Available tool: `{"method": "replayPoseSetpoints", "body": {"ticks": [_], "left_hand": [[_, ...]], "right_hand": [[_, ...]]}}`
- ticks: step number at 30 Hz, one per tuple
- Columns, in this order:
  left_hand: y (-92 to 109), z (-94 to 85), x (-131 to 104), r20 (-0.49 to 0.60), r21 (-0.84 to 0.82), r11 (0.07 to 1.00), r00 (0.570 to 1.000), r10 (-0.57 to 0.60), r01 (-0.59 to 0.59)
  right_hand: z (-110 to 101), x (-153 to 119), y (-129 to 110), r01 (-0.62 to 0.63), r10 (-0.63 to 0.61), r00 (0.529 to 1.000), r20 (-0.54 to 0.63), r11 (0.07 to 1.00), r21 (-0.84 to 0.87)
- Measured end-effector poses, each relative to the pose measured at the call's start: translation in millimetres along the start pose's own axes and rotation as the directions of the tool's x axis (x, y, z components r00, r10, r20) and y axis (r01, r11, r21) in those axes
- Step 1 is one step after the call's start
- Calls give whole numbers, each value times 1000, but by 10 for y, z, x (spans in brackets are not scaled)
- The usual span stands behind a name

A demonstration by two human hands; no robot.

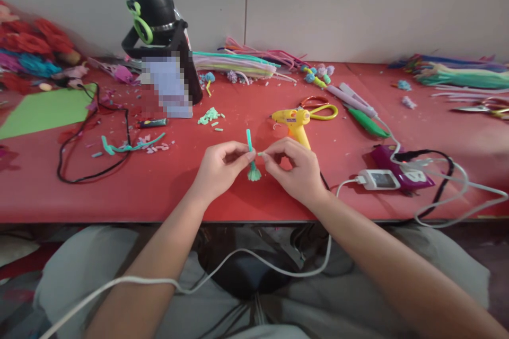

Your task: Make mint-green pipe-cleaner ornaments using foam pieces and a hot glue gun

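Observation:
Between finger and thumb, my left hand (225,165) pinches a teal pipe-cleaner stem (249,139). At its lower end a cluster of pale green pieces (254,174) fans out. Close on the right, my right hand (295,170) pinches a short pale green pipe-cleaner piece (260,154), its tip very near the stem; whether they touch I cannot tell. Beyond my hands lies a small pile of cut green pieces (210,115). A yellow hot glue gun (294,122) rests just past my right hand, nozzle to the left.
Behind the glue gun lie scissors (324,111). A black bottle (159,42) stands at the back left, near bundled pipe cleaners (238,63). A black cord (61,159) loops at left. On the right are a purple power strip (409,177) and a white cable (469,185).

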State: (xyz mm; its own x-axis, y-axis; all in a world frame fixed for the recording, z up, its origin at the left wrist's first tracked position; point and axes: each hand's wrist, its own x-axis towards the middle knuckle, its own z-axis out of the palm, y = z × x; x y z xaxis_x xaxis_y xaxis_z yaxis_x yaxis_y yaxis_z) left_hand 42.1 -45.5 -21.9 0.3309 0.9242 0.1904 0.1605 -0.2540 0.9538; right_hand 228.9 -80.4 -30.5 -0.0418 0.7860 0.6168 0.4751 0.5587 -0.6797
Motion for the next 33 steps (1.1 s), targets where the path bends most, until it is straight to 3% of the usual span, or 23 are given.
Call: {"method": "replayPoseSetpoints", "body": {"ticks": [7,23,33], "left_hand": [[29,-6,11,-87,-90,993,993,-79,71],[14,-7,20,-112,-99,994,992,-61,50],[-20,-15,27,-129,-62,997,990,-61,54]], "right_hand": [[-54,-31,-14,12,-13,998,60,1000,8],[4,-64,-2,174,-171,979,108,985,-19],[25,-94,64,355,-335,929,160,927,-121]]}}
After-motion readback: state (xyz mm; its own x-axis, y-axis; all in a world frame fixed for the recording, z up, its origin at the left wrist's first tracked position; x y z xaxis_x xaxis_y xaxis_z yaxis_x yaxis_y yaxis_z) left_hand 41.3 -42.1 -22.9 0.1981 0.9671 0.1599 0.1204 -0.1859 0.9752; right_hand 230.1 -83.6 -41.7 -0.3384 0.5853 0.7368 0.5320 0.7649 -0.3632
